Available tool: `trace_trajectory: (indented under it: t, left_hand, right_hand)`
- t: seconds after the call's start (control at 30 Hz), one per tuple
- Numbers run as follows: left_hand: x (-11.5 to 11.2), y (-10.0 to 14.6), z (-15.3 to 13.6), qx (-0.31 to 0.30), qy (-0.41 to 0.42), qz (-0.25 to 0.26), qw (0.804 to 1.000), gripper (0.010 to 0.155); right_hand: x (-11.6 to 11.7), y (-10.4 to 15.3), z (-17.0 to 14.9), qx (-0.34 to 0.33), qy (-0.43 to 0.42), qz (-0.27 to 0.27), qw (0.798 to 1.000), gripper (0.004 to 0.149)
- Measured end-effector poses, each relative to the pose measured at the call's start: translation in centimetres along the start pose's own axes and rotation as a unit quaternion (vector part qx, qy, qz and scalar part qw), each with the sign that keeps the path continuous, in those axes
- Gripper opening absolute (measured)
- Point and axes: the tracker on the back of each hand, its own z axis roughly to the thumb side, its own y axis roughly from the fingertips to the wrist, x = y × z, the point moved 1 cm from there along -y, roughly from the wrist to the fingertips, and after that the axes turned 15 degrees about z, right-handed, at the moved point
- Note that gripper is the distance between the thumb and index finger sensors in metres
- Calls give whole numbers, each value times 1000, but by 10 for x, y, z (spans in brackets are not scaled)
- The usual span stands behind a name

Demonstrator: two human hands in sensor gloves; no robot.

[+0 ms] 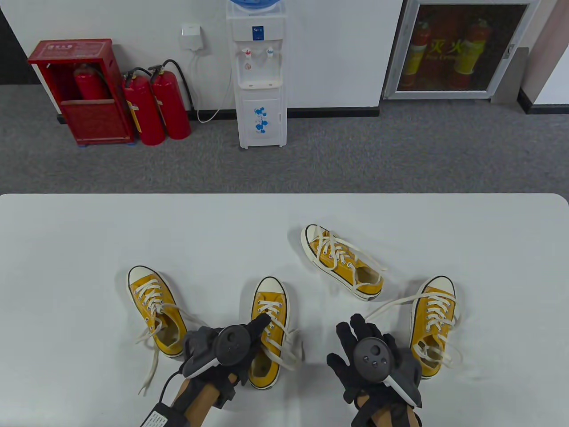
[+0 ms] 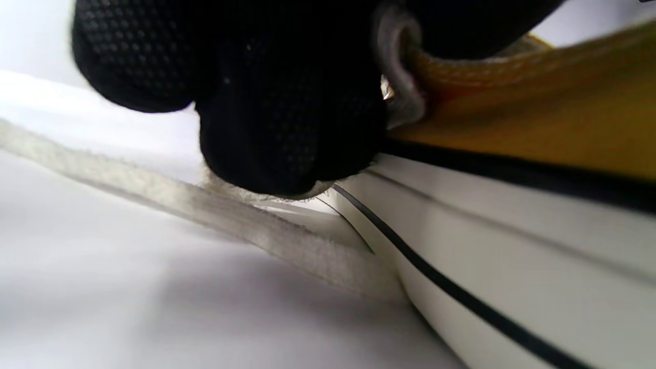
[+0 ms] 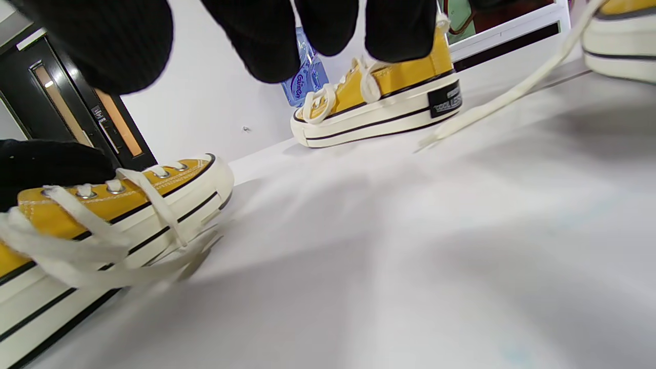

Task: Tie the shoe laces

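Four yellow canvas sneakers with loose white laces lie on the white table (image 1: 89, 249). My left hand (image 1: 255, 327) sits over the middle shoe (image 1: 269, 302). In the left wrist view its fingertips (image 2: 287, 154) curl down beside the sole (image 2: 512, 246) onto a white lace (image 2: 154, 189) lying on the table. My right hand (image 1: 351, 338) hovers with fingers spread between the middle shoe and the right shoe (image 1: 433, 316), holding nothing. The right shoe's long lace (image 1: 391, 304) trails left past that hand. Another shoe (image 1: 155, 307) lies at the left and a fourth (image 1: 340, 262) farther back.
The table's far edge (image 1: 284, 194) gives onto grey carpet. Beyond it stand a white water dispenser (image 1: 260, 75) and red fire extinguishers (image 1: 155, 106). Bare tabletop stretches left, right and behind the shoes.
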Motion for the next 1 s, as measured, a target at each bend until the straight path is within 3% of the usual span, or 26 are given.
trace_trajectory:
  t: [0.57,0.77,1.0]
  left_hand:
    - [33,4,-35,67,99,42,992,55]
    - [30,5,-39,85,108,39,990,58]
    - [11,2,-44,132,165,-20,977,67]
  right_hand:
    - [0,0,1,-7,2,0,1000,77]
    - [1,0,1,-8,3,2,1000,77]
    - [2,0,1,-7,3,7,1000,77]
